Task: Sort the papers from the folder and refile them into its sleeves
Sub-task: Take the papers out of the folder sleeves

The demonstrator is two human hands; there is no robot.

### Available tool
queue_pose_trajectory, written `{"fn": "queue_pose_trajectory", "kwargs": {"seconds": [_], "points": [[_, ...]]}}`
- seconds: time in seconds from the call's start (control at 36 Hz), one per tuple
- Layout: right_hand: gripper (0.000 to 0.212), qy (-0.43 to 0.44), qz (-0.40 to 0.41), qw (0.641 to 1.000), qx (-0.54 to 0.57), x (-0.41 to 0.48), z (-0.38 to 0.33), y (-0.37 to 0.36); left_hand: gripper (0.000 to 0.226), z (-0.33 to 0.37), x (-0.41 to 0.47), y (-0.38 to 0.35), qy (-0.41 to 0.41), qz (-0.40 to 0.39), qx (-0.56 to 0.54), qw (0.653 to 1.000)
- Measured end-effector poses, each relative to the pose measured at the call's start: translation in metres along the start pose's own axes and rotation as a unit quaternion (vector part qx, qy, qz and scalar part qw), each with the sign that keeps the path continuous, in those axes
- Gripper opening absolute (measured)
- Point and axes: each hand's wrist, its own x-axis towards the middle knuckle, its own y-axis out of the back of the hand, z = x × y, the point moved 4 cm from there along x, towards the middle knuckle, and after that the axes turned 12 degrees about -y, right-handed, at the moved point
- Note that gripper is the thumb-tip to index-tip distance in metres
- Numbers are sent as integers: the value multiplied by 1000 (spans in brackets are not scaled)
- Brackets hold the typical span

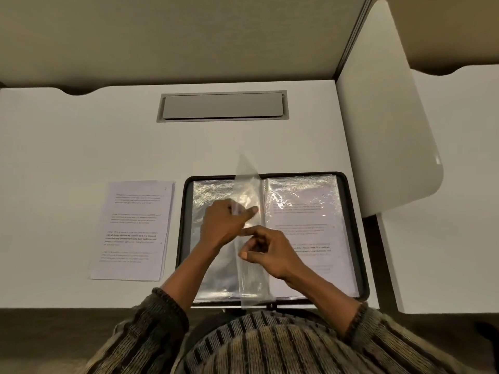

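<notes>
A clear sleeve (247,182) stands on edge over the spine of the open folder (186,225), its long axis running away from the person and its free edge pointing up. The left hand (225,224) and right hand (270,251) pinch it in curled fingers (248,231). The slick film may slip and flop shut, or crease, while the papers (132,230) wait just left on the surface (67,157).

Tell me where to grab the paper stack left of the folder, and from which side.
Likely best: pinch the stack at its near left corner, coming from the left. It lies flat on the desk, so a corner must be lifted first; that side has bare desk, while its right edge lies close to the folder rim.
</notes>
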Motion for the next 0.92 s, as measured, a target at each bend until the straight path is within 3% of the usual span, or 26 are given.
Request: {"fn": "queue_pose_trajectory", "kwargs": {"seconds": [0.08, 0.25, 0.36, 0.69, 0.81, 0.92], "points": [[40, 19, -10, 999, -43, 11, -3, -15, 25, -19, 5, 17, -7, 31, 27, 999], [41, -47, 72, 977, -194, 28, 21, 2, 22, -77, 14, 49, 68, 54, 145, 986], [60, -71, 156, 942, -289, 30, 51, 36, 20, -97, 11, 52, 101, 56, 185, 976], [92, -132, 286, 859, -404, 7, 110, 114, 48, -115, 16, 48, 149, 31, 248, 957], [105, -158, 331, 848, -382, 3, 119, 121, 86, -109, 17, 41, 113, 31, 323, 939], [106, -163, 353, 848, -360, 3, 117, 124, 83, -104, 18, 33, 57, 42, 372, 926]]}}
